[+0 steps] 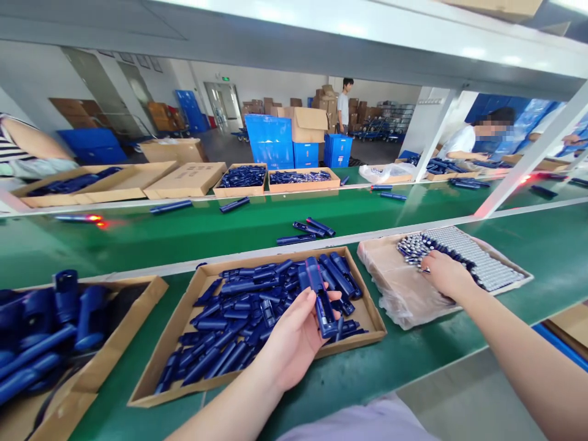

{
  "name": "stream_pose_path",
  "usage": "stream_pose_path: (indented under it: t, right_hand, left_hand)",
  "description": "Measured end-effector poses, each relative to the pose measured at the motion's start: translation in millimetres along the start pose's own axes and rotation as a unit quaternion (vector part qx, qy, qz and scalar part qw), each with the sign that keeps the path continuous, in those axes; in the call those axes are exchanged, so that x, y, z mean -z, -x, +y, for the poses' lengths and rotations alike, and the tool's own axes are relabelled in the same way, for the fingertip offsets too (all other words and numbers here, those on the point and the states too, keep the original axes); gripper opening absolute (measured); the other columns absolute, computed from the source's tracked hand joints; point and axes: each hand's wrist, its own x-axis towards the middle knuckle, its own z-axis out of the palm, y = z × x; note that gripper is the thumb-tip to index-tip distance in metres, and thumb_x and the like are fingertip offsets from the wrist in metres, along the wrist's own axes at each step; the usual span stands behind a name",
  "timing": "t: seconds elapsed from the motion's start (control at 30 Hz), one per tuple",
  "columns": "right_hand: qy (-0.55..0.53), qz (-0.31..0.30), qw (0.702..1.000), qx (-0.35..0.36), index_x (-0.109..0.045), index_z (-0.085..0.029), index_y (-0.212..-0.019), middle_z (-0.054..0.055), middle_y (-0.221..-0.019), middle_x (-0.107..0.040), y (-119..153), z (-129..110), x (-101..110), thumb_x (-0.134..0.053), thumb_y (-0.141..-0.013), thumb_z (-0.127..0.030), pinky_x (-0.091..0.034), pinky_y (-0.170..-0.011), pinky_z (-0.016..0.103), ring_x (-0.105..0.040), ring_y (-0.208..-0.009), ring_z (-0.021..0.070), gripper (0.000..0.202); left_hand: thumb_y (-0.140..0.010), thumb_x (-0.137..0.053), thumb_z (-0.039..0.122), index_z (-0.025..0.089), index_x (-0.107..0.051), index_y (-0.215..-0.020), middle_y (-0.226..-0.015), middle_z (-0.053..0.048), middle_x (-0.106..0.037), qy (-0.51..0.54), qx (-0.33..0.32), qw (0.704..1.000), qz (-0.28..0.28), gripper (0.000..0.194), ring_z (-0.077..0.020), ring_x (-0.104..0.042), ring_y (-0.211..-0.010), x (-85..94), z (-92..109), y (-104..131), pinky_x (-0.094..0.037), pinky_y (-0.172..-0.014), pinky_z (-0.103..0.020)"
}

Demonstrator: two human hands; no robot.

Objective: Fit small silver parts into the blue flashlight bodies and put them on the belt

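Observation:
My left hand (298,331) is closed around a dark blue tube-shaped housing (320,300) with an open slot along its side. It holds the housing tilted above the right part of a cardboard tray (160,361) filled with loose blue housings (239,318). To the right, my right hand (443,274) reaches into a plastic-lined tray (388,275) of small silver-and-dark cylindrical batteries (482,251). Its fingers are pinched together on a battery at the near side of the loose ones; the fingertips partly hide it.
A green conveyor belt (220,229) runs behind the trays, carrying scattered blue housings (305,229); one shows a lit red light (95,218). Another box of blue parts (133,331) stands at left. White shelf posts (535,147) rise at right. Co-workers (463,141) sit across the belt.

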Motion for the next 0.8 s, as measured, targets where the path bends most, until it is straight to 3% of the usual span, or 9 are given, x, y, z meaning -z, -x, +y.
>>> stream_pose_path:
  t: [0.1, 0.23, 0.33, 0.4, 0.47, 0.6, 0.7, 0.8]
  right_hand:
    - [0.006, -0.004, 1.000, 0.005, -0.065, -0.010, -0.081, 0.017, -0.098, -0.058, -6, 2, -1, -0.052, -0.080, -0.012, -0.042, -0.087, 0.041, -0.057, -0.098, 0.0284, 0.014]
    - [-0.032, -0.004, 0.998, 0.058, -0.061, -0.014, -0.078, 0.012, -0.093, -0.061, 3, -9, 7, -0.055, -0.081, -0.019, -0.044, -0.088, 0.035, -0.059, -0.095, 0.0234, 0.008]
    - [-0.141, 0.023, 0.988, 0.064, -0.058, -0.019, -0.095, 0.006, -0.089, -0.065, 36, -47, 25, -0.049, -0.088, -0.033, -0.050, -0.074, 0.030, -0.062, -0.078, 0.0174, 0.018]
    - [-0.314, 0.048, 0.946, 0.072, -0.057, -0.022, -0.098, 0.002, -0.080, -0.065, 66, -87, 40, -0.048, -0.090, -0.043, -0.050, -0.060, 0.027, -0.060, -0.063, 0.0148, 0.024]
    - [-0.386, 0.070, 0.912, 0.117, -0.059, -0.023, -0.094, 0.001, -0.073, -0.063, 92, -130, 53, -0.050, -0.091, -0.048, -0.047, -0.054, 0.026, -0.057, -0.058, 0.0136, 0.027]
    - [-0.353, 0.176, 0.895, 0.207, -0.057, -0.021, -0.084, 0.002, -0.078, -0.061, 106, -189, 61, -0.050, -0.095, -0.035, -0.045, -0.061, 0.025, -0.057, -0.068, 0.0131, 0.020]
    - [-0.308, 0.216, 0.899, 0.225, -0.056, -0.019, -0.078, 0.002, -0.077, -0.058, 101, -205, 59, -0.047, -0.097, -0.030, -0.043, -0.063, 0.026, -0.056, -0.071, 0.0133, 0.023]
    - [-0.308, 0.214, 0.890, 0.260, -0.063, -0.018, -0.084, 0.004, -0.085, -0.060, 102, -209, 62, -0.045, -0.098, -0.029, -0.046, -0.069, 0.027, -0.057, -0.077, 0.0137, 0.025]
  left_hand:
    - [-0.089, -0.062, 0.032, 0.019, -0.059, -0.114, -0.117, -0.011, -0.066, -0.018, -0.004, 1.000, -0.019, 0.029, -0.0153, -0.066, -0.081, -6.7, 0, -2, -0.051, -0.070, -0.026]
    - [-0.089, -0.061, 0.032, 0.019, -0.056, -0.115, -0.112, -0.012, -0.067, -0.019, -0.013, 0.999, -0.035, 0.029, -0.0176, -0.067, -0.087, -10.1, -2, -8, -0.052, -0.073, -0.028]
    - [-0.087, -0.064, 0.029, 0.019, -0.054, -0.111, -0.107, -0.011, -0.067, -0.016, -0.026, 0.999, -0.030, 0.028, -0.0194, -0.068, -0.091, -6.7, -7, -12, -0.053, -0.080, -0.032]
    - [-0.086, -0.066, 0.030, 0.020, -0.054, -0.110, -0.106, -0.009, -0.067, -0.023, -0.033, 0.999, -0.030, 0.029, -0.0199, -0.067, -0.093, -3.9, -12, -13, -0.053, -0.083, -0.035]
    - [-0.086, -0.065, 0.030, 0.020, -0.053, -0.110, -0.105, -0.008, -0.066, -0.036, -0.038, 0.998, -0.038, 0.029, -0.0193, -0.067, -0.093, -1.7, -15, -12, -0.053, -0.084, -0.037]
    - [-0.088, -0.063, 0.030, 0.021, -0.052, -0.110, -0.104, -0.007, -0.065, -0.051, -0.049, 0.997, -0.044, 0.026, -0.0172, -0.065, -0.092, 1.1, -18, -10, -0.054, -0.084, -0.037]
    - [-0.089, -0.062, 0.029, 0.021, -0.052, -0.109, -0.105, -0.006, -0.065, -0.046, -0.048, 0.997, -0.041, 0.025, -0.0165, -0.065, -0.092, 3.6, -20, -8, -0.055, -0.083, -0.037]
    - [-0.088, -0.062, 0.025, 0.019, -0.054, -0.105, -0.101, -0.005, -0.066, -0.029, -0.031, 0.998, -0.036, 0.020, -0.0144, -0.065, -0.087, 4.8, -18, -8, -0.057, -0.078, -0.032]
